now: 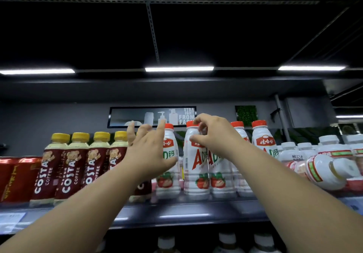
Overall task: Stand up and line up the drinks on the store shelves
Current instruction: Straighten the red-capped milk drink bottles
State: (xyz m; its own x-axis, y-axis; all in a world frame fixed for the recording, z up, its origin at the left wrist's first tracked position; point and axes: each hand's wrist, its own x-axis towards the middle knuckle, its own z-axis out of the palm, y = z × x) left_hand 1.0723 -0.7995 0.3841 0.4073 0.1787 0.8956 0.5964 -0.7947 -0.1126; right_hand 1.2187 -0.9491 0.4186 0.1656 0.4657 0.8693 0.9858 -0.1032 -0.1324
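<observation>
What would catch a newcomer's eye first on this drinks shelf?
Two bare arms reach up to the shelf. The right hand grips the neck of a red-capped white bottle at the centre, and the left hand, fingers spread, is held in front of the bottles beside it. To the left stands a neat row of yellow-capped Costa coffee bottles; at the far right a toppled white bottle lies on its side.

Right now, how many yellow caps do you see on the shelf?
4 yellow caps, side by side on the coffee bottles, left of the left hand. That hand may hide a fifth.
</observation>
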